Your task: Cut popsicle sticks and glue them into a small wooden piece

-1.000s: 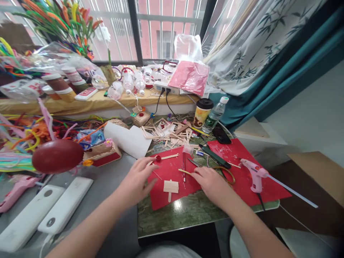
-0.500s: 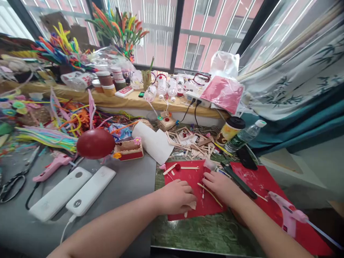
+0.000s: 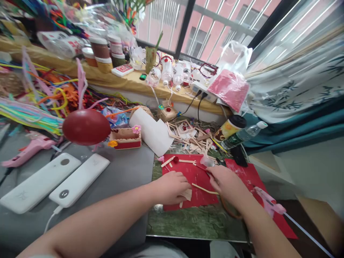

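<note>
My left hand lies on a red sheet, fingers curled over a small pale wooden piece; a stick end shows below it. My right hand is closed around a thin dark red stick-like tool, whose tip points up and left over the sheet. What kind of tool it is I cannot make out. Between the hands lies a thin bent pale strip. Craft sticks and a dark red pompom-like ball are at the sheet's far edge, with a cloudy clear piece beside them.
Loose craft sticks pile up behind the sheet. Right of it are a patterned cup, a water bottle and a pink glue gun. On the left are a red balloon, a small box and two white power banks.
My right hand has shifted right and closed on the thin red tool, which points across the sheet. The dark long tool beside it is mostly hidden now. The camera view has tilted and moved closer.
</note>
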A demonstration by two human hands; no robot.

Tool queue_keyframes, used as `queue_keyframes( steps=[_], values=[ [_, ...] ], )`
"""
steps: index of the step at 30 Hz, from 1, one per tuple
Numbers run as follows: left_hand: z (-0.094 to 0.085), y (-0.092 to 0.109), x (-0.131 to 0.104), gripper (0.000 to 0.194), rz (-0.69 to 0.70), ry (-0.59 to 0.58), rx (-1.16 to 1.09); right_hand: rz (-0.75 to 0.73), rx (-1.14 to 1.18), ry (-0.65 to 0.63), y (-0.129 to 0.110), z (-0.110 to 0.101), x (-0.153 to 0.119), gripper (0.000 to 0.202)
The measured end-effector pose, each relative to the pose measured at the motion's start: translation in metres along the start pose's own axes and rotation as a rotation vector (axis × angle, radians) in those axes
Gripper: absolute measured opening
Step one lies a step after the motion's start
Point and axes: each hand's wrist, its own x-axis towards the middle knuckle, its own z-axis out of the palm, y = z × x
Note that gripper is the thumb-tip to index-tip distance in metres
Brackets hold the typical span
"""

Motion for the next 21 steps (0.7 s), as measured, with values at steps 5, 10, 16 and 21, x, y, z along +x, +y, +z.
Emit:
queue_keyframes(
  steps=[5,10,16,21],
  values=[
    [-0.009,0.0,0.0,0.056,-0.015,0.025,-0.07,0.362,-0.198,-0.126,-0.005,-0.02,-0.018,0.022],
    [-0.013,0.007,-0.003,0.09,-0.035,-0.05,0.019,0.467,0.101,-0.084,-0.043,-0.013,-0.043,0.008],
    [-0.01,0.017,0.002,0.089,-0.089,-0.091,0.005,0.348,0.299,0.018,-0.069,0.039,-0.069,0.03],
    [-0.006,0.021,0.008,0.086,-0.166,-0.075,-0.024,0.378,0.279,0.084,-0.071,0.06,-0.075,0.035]
  ],
)
